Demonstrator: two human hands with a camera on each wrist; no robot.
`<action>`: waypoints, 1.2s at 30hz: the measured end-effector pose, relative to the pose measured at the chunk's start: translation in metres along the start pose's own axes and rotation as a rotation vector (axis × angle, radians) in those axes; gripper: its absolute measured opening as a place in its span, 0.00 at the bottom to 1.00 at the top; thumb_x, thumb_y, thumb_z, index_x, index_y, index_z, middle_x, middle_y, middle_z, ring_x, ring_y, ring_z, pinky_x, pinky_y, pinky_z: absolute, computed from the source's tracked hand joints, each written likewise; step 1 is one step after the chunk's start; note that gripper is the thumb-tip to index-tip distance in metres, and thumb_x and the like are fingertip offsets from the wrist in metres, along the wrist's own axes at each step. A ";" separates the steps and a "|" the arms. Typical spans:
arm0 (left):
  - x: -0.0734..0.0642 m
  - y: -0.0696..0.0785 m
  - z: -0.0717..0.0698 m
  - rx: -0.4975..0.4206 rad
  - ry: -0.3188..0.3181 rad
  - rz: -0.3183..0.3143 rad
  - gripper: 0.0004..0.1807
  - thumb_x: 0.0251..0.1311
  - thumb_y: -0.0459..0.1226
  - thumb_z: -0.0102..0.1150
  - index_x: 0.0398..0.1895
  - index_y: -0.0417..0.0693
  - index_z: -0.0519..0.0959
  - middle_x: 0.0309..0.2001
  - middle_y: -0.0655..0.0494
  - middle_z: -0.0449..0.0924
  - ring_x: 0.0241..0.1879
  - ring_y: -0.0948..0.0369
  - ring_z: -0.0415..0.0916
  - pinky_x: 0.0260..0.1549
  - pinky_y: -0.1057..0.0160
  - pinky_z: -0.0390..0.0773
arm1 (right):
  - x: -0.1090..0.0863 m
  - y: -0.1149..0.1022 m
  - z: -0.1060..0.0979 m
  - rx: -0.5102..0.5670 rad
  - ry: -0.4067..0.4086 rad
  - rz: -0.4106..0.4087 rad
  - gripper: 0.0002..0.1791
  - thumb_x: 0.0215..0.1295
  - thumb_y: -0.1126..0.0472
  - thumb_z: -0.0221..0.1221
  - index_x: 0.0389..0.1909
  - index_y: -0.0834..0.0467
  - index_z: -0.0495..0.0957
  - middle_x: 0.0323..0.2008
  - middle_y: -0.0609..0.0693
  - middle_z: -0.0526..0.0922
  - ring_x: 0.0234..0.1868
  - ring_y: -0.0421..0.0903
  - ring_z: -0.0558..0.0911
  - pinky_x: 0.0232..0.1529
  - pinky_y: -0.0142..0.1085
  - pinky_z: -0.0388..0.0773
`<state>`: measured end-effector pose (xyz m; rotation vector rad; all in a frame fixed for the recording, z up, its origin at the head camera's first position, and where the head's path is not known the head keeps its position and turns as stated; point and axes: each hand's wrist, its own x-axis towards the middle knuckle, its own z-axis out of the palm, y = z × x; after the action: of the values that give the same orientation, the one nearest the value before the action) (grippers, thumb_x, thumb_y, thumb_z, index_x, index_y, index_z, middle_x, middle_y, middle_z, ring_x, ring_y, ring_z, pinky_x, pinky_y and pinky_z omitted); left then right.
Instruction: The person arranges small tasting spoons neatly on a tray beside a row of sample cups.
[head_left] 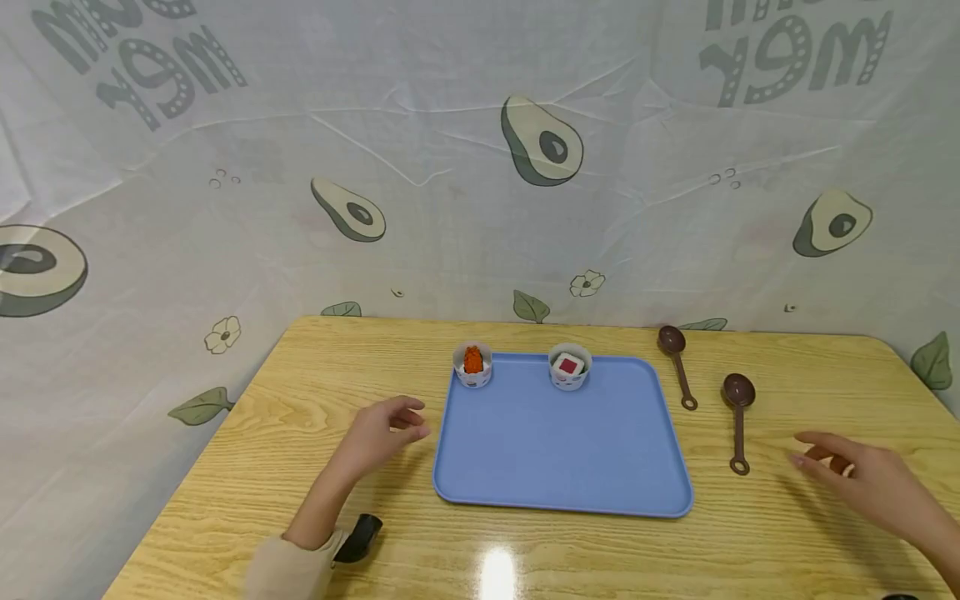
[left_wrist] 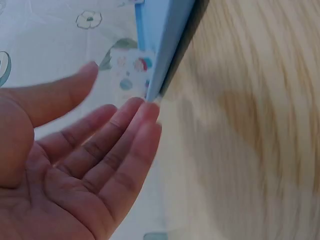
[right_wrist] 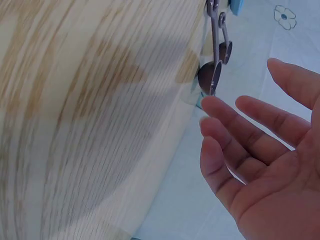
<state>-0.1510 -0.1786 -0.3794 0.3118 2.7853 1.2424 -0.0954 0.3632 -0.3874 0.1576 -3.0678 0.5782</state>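
Nothing is held now by left grip or right grip, both relaxed, half-spread, while the tray, likely light and stiff, is best grasped by opposite edges.

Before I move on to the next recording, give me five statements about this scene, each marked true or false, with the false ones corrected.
1. The left hand holds a cup. False: it holds nothing and is beside the blue tray.
2. The nearer spoon and the farther spoon lie right of the tray. True.
3. The cup with orange contents stands at the tray's far right corner. False: it stands at the far left corner.
4. The right hand is empty. True.
5. Both spoons' bowls point toward the person. False: the bowls point away, handles toward the person.
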 end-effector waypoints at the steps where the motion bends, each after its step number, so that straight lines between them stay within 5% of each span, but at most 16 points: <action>1: 0.001 0.000 0.002 -0.037 -0.013 -0.021 0.16 0.55 0.32 0.61 0.46 0.34 0.76 0.32 0.52 0.80 0.34 0.57 0.78 0.32 0.61 0.80 | 0.000 0.000 0.000 0.010 -0.012 -0.001 0.24 0.64 0.55 0.56 0.49 0.74 0.72 0.31 0.56 0.80 0.22 0.39 0.73 0.19 0.33 0.69; 9: 0.009 -0.005 0.017 -0.312 -0.095 -0.140 0.11 0.53 0.23 0.58 0.39 0.25 0.74 0.26 0.47 0.79 0.27 0.54 0.80 0.29 0.60 0.82 | 0.000 0.000 0.002 0.065 -0.047 -0.011 0.23 0.64 0.55 0.56 0.50 0.71 0.73 0.35 0.58 0.80 0.28 0.44 0.78 0.24 0.37 0.77; 13: 0.010 0.000 0.022 -0.346 -0.065 -0.233 0.10 0.51 0.21 0.59 0.37 0.25 0.74 0.24 0.49 0.78 0.23 0.57 0.79 0.26 0.60 0.82 | 0.001 -0.001 0.002 0.091 -0.061 -0.009 0.22 0.64 0.57 0.55 0.50 0.71 0.72 0.39 0.61 0.80 0.30 0.47 0.79 0.26 0.39 0.78; 19: 0.012 0.001 0.027 -0.346 -0.024 -0.314 0.07 0.50 0.20 0.59 0.34 0.28 0.76 0.23 0.48 0.75 0.20 0.60 0.76 0.24 0.62 0.82 | 0.003 -0.005 0.000 0.213 -0.112 0.026 0.19 0.65 0.65 0.53 0.51 0.76 0.69 0.40 0.63 0.79 0.29 0.35 0.79 0.26 0.31 0.79; 29: 0.013 0.001 0.029 -0.357 -0.024 -0.343 0.04 0.51 0.19 0.57 0.31 0.28 0.76 0.23 0.47 0.75 0.19 0.60 0.76 0.24 0.62 0.82 | 0.014 -0.005 -0.005 0.474 -0.169 0.104 0.21 0.67 0.66 0.50 0.51 0.81 0.64 0.40 0.66 0.79 0.31 0.38 0.81 0.31 0.36 0.81; 36: 0.013 0.002 0.029 -0.354 -0.029 -0.347 0.04 0.51 0.19 0.57 0.31 0.28 0.77 0.23 0.47 0.75 0.20 0.60 0.76 0.24 0.62 0.82 | 0.028 -0.002 -0.008 0.645 -0.216 0.201 0.23 0.68 0.64 0.50 0.53 0.81 0.62 0.39 0.57 0.81 0.34 0.43 0.81 0.36 0.39 0.81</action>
<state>-0.1591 -0.1535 -0.3967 -0.1688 2.3904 1.5726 -0.1227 0.3614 -0.3778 -0.0934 -2.9792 1.6431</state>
